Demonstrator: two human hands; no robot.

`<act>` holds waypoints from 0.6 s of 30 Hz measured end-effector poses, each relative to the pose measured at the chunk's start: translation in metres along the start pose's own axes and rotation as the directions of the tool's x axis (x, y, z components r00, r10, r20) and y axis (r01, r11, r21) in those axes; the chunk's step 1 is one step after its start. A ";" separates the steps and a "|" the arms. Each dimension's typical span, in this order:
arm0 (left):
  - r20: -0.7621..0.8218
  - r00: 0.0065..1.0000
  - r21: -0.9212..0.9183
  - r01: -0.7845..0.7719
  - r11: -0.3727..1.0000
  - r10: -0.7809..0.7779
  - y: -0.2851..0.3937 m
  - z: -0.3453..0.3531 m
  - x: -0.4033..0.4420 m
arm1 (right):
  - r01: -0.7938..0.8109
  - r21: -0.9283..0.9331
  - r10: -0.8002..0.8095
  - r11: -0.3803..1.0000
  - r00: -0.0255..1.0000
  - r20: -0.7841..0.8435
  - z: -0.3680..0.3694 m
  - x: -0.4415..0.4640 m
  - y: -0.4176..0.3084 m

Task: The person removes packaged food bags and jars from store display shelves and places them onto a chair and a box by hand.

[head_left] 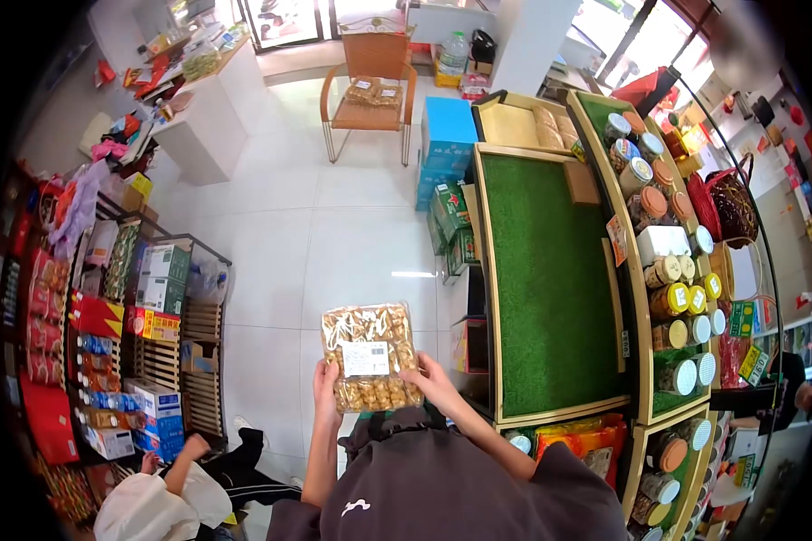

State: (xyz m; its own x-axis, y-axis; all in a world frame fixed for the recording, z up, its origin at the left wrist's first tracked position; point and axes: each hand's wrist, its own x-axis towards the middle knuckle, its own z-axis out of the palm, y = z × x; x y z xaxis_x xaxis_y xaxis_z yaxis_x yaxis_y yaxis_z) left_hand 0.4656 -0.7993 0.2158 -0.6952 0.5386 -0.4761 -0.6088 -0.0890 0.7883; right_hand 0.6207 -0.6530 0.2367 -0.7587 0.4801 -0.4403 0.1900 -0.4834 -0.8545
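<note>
Between my two hands is a clear plastic package of golden-brown snack pieces [370,326], with a white printed label facing up. My left hand [327,386] grips its lower left edge. On the lower right side my right hand [431,379] holds it, thumb over the top. The package is raised in front of my body, above the tiled floor. Fingers underneath it are hidden. Two similar packages [373,91] lie on the seat of a brown chair [376,56] farther ahead.
To my right stands a wooden display bin [550,298] lined with green turf, beside a rack of lidded jars [668,302]. Blue boxes [447,131] are stacked ahead. At left, slatted shelves [206,338] hold boxes and bottles. Another person [167,500] sits or crouches at lower left.
</note>
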 end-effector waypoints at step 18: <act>0.125 0.983 0.389 0.075 0.918 -0.133 0.047 0.178 0.282 | 0.095 0.004 -0.085 0.995 0.910 -0.406 -0.096 0.257 -0.101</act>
State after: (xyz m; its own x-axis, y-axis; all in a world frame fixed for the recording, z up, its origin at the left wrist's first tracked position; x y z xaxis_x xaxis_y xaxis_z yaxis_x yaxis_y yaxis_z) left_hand 0.3087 -0.5021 0.1883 -0.5547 0.6460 -0.5244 -0.4624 0.2846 0.8398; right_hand 0.4660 -0.4100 0.1836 -0.4531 0.7755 -0.4396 0.1143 -0.4386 -0.8914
